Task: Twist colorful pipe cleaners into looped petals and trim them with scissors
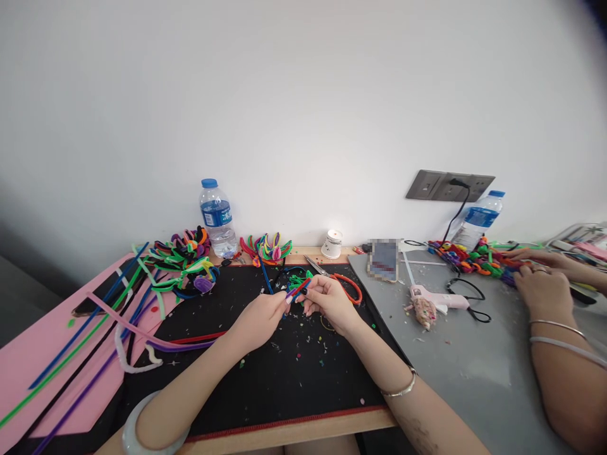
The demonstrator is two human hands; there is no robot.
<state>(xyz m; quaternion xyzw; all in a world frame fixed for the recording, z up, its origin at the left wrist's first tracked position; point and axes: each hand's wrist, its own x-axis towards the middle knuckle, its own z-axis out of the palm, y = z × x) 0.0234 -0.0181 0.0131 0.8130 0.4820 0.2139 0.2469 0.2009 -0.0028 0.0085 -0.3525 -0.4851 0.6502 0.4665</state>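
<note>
left hand (265, 318) pinching coloured pipe cleaners (299, 289), fingers closed | right hand (328, 304) pinching beside it, also closed | pipe cleaners sitting between hands, above black mat (284, 392) | probably handling light, bendy, fuzzy; fingertip-gripping near ends seeming best

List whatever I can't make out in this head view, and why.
In the head view:
Gripped part of the chenille stems: covered by the left hand.
Whether the right hand pinches them too: its curled fingers hide this.
Display on the device: pixelated.
Print on the paper cup: too small.
Co-worker's nearer arm: cut off by the right edge.
</note>
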